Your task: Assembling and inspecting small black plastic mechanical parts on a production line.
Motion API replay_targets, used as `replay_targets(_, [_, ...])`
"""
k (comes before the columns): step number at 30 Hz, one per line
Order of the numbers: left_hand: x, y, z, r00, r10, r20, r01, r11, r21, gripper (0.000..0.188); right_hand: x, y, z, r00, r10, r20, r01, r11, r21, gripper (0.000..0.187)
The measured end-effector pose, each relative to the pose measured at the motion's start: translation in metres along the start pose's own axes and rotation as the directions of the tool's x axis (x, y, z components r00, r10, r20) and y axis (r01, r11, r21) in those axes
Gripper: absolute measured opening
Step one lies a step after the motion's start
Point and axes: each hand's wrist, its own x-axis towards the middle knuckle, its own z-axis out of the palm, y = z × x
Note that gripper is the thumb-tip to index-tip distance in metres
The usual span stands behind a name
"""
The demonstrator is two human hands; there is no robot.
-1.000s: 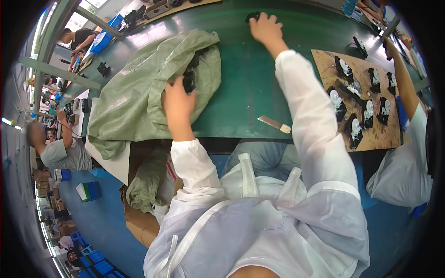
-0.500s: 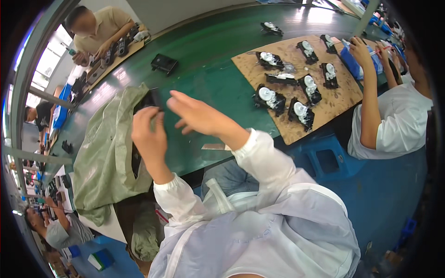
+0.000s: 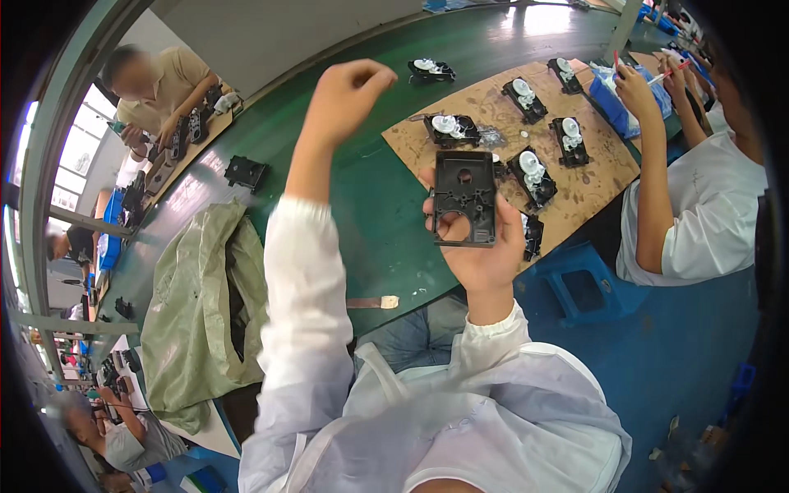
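In my right hand [image 3: 485, 263] is a black plastic housing [image 3: 464, 193], a shallow rectangular shell with round openings, its inner side facing up. The fingers and thumb grip it by its sides. My left hand [image 3: 349, 94] is raised over the far part of the green bench, fingers curled in. Whether anything small sits inside those fingers is hidden. Just right of it lies a black assembly with white gears [image 3: 431, 70]. Several similar black-and-white assemblies [image 3: 567, 140] rest on a cardboard sheet [image 3: 411, 131], partly behind the housing.
A green woven sack [image 3: 185, 304] slumps at the bench's left edge. Another black housing [image 3: 246, 172] lies beyond it. A flat strip [image 3: 374, 302] lies near the front edge. On the right, a co-worker [image 3: 690, 205] works beside a blue bag [image 3: 629, 103]; a blue stool [image 3: 583, 287] stands below.
Both hands have left the sack's mouth. My right hand has moved right and now holds the black housing; my left hand has swung forward over the bench.
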Motion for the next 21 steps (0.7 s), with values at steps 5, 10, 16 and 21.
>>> replay_targets(5, [0.128,-0.164,0.087,0.994,-0.066,0.092,0.039,0.962,0.271,0.033,0.003,0.003,0.004,0.997,-0.019,-0.074,0.029,0.99,0.139,0.058])
replay_targets(10, [0.151,-0.194,0.117,0.976,-0.214,0.03,0.185,0.899,0.397,0.033,0.009,0.002,0.002,1.0,-0.005,-0.025,0.008,0.995,0.098,0.062])
replay_targets(16, [0.119,-0.154,0.098,0.986,-0.123,-0.11,0.157,0.903,0.4,0.029,0.001,-0.006,-0.005,0.997,-0.056,0.051,0.059,0.996,-0.064,0.064])
replay_targets(21, [0.048,-0.087,0.045,0.961,0.087,-0.264,-0.006,0.955,0.296,0.025,-0.01,-0.006,-0.007,0.997,-0.055,0.061,0.069,0.962,-0.265,0.065])
